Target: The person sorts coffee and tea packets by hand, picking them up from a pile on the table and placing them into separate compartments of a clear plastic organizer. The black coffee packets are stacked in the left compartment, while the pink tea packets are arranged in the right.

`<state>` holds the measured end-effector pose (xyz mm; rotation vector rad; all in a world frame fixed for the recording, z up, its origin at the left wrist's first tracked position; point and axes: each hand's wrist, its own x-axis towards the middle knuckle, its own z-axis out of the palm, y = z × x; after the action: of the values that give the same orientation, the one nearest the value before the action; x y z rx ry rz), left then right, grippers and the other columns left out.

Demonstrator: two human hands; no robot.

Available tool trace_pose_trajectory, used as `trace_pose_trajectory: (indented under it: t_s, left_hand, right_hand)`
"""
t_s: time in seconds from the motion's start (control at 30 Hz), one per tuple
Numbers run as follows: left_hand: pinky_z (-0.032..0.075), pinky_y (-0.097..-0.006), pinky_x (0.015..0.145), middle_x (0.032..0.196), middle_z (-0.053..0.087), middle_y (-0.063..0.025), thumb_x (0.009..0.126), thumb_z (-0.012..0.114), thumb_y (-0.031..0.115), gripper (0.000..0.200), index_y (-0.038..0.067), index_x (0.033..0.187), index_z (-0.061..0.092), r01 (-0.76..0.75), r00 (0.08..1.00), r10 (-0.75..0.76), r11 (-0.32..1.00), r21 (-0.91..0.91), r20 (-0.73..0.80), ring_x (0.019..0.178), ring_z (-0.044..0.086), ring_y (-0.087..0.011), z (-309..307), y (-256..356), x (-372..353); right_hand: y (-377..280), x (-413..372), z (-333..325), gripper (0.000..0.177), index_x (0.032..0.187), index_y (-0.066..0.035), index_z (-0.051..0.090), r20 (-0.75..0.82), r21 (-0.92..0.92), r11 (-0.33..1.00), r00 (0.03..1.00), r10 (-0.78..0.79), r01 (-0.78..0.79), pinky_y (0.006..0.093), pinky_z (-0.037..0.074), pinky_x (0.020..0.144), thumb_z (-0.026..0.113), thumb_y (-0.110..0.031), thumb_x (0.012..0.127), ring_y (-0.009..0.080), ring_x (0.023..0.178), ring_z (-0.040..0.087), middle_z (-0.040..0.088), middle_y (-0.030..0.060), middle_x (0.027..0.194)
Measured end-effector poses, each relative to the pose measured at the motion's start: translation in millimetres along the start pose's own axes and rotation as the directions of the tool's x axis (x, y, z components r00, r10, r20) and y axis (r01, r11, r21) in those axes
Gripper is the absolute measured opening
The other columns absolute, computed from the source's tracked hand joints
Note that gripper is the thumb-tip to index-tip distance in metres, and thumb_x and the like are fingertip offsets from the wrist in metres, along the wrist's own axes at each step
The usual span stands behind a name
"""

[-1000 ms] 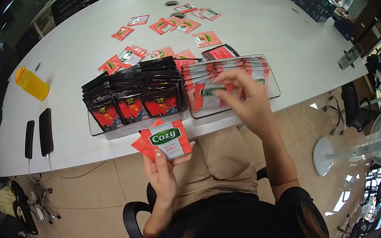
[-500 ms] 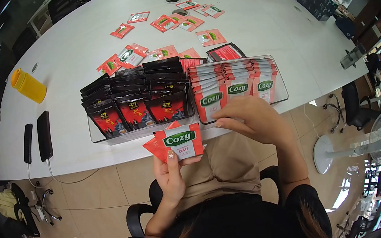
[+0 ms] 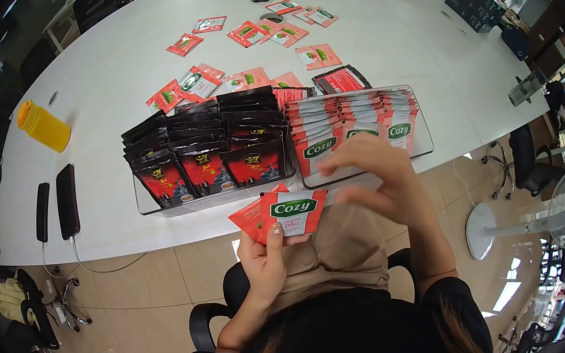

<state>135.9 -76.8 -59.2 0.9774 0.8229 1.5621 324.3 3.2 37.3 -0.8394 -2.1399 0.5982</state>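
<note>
L hand (image 3: 264, 259) is gripping a small fan of red Cozy sachets (image 3: 288, 214) btwn thumb and fingers, holding it just off the near edge of the white table (image 3: 384, 32), above the lap. R hand (image 3: 383, 175) is hovering half curled just right of the fan, fingertips at its right edge; cannot tell whether it is pinching a sachet. Just beyond both hands two clear trays are sitting side by side, left tray (image 3: 146, 202) carrying black coffee sachets (image 3: 204, 164), right tray (image 3: 425, 146) carrying upright Cozy rows (image 3: 351, 109), w/ loose sachets (image 3: 245, 34) lying farther back.
</note>
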Motion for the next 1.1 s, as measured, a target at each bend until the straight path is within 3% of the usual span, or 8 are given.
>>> trace_pose_trajectory:
  t_s: [0.1, 0.2, 0.3, 0.4, 0.57, 0.77, 0.87, 1.1]
  left_hand:
    - [0.06, -0.035, 0.075, 0.113, 0.058, -0.0168, 0.097, 0.043, 0.005, 0.028, -0.006, 0.122, 0.04, -0.007, 1.0, 0.007, 1.0, -0.007, 0.028, 0.098, 0.064, -0.025, 2.7, -1.4, -1.0]
    - [0.06, -0.0351, 0.077, 0.116, 0.057, -0.0172, 0.096, 0.044, 0.004, 0.027, -0.006, 0.122, 0.041, -0.024, 0.999, 0.025, 0.998, -0.054, 0.026, 0.101, 0.062, -0.0252, 4.2, -5.3, -3.8]
    - [0.059, -0.0347, 0.078, 0.115, 0.056, -0.0166, 0.095, 0.045, 0.001, 0.028, -0.006, 0.122, 0.042, -0.017, 1.0, 0.015, 0.992, -0.122, -0.01, 0.101, 0.062, -0.0246, 7.9, -6.2, -3.8]
    - [0.058, -0.0309, 0.074, 0.113, 0.056, -0.0154, 0.093, 0.049, -0.002, 0.027, -0.006, 0.119, 0.047, 0.007, 1.0, -0.006, 0.999, -0.053, 0.012, 0.098, 0.062, -0.0221, 8.5, -2.4, -1.0]
    - [0.05, -0.0196, 0.061, 0.105, 0.059, -0.0138, 0.085, 0.062, -0.005, 0.024, -0.006, 0.109, 0.06, -0.199, 0.972, 0.151, 0.935, 0.293, 0.18, 0.087, 0.062, -0.0126, -1.8, -8.1, 3.1]
    - [0.049, -0.0234, 0.071, 0.098, 0.064, -0.0131, 0.078, 0.066, -0.006, 0.024, -0.003, 0.101, 0.065, 0.216, 0.974, -0.225, 0.941, 0.262, 0.004, 0.084, 0.062, -0.0124, 12.8, 10.2, -3.7]
    - [0.048, -0.0272, 0.078, 0.103, 0.064, -0.0154, 0.073, 0.069, -0.003, 0.023, -0.003, 0.095, 0.066, -0.312, 0.939, 0.242, 0.897, 0.312, 0.246, 0.088, 0.063, -0.0183, 9.8, 3.3, 11.6]
    - [0.047, -0.03, 0.083, 0.106, 0.062, -0.0183, 0.071, 0.061, -0.001, 0.023, -0.004, 0.094, 0.066, -0.251, 0.945, 0.175, 0.929, 0.271, 0.275, 0.096, 0.061, -0.0238, 8.6, 5.5, 12.1]
  right_hand:
    - [-6.7, -4.2, 8.3, 0.019, 0.087, -0.004, 0.065, -0.01, -0.057, 0.995, 0.996, -0.088, 0.087, 0.0315, 0.046, 0.073, 0.076, -0.006, 0.071, 0.0198, 0.08, 0.061, 0.066, 0.0049, 0.083]
    - [-7.0, -13.4, 9.1, 0.018, 0.083, -0.002, 0.064, -0.003, 0.019, 0.999, 0.999, 0.033, -0.033, 0.0284, 0.046, 0.074, 0.075, 0.002, 0.069, 0.0164, 0.081, 0.061, 0.065, 0.005, 0.082]
    - [-7.5, -20.7, 0.1, 0.014, 0.082, 0.0, 0.063, -0.235, 0.191, 0.956, 0.935, 0.267, -0.224, 0.0256, 0.045, 0.075, 0.072, 0.005, 0.072, 0.0138, 0.081, 0.06, 0.065, 0.005, 0.081]
    - [10.4, -26.2, -14.9, 0.012, 0.09, -0.001, 0.064, -0.531, 0.161, 0.975, 0.82, 0.215, -0.152, 0.0254, 0.046, 0.067, 0.07, -0.003, 0.079, 0.0146, 0.072, 0.062, 0.065, 0.0067, 0.084]
    - [24.9, -33.1, -41.6, 0.014, 0.092, -0.002, 0.064, -0.351, -0.136, 0.941, 0.903, 0.248, -0.311, 0.0266, 0.047, 0.068, 0.069, -0.003, 0.079, 0.0165, 0.078, 0.06, 0.066, 0.0068, 0.088]
    - [23.0, -23.2, -34.4, 0.015, 0.091, 0.0, 0.064, -0.413, -0.319, 0.922, 0.908, 0.072, -0.218, 0.0282, 0.044, 0.073, 0.067, 0.0, 0.077, 0.019, 0.08, 0.058, 0.065, 0.0081, 0.085]
    - [25.6, -30.3, -43.6, 0.009, 0.086, 0.001, 0.065, -0.387, -0.282, 0.908, 0.903, 0.188, -0.31, 0.0284, 0.044, 0.07, 0.066, -0.005, 0.08, 0.0202, 0.074, 0.057, 0.065, 0.0078, 0.079]
    - [37.9, -43.6, -44.8, 0.027, 0.08, -0.002, 0.068, -0.064, -0.268, 0.9, 0.938, 0.34, -0.344, 0.0344, 0.042, 0.058, 0.059, -0.026, 0.088, 0.0252, 0.065, 0.055, 0.06, 0.0103, 0.067]
